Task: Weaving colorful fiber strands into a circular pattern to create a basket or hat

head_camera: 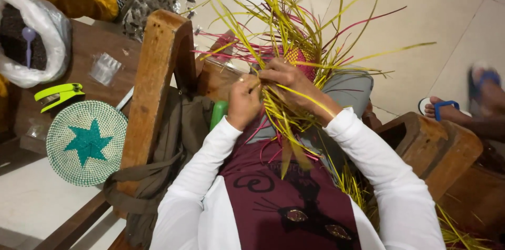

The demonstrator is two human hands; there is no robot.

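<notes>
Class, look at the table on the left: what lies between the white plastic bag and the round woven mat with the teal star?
In the head view, a lime-green stapler lies on the wooden table, between the white plastic bag and the round woven mat.

Round woven mat (87, 143) with teal star, lime stapler (58, 94) just above — white plastic bag (37, 45) beyond.
</notes>
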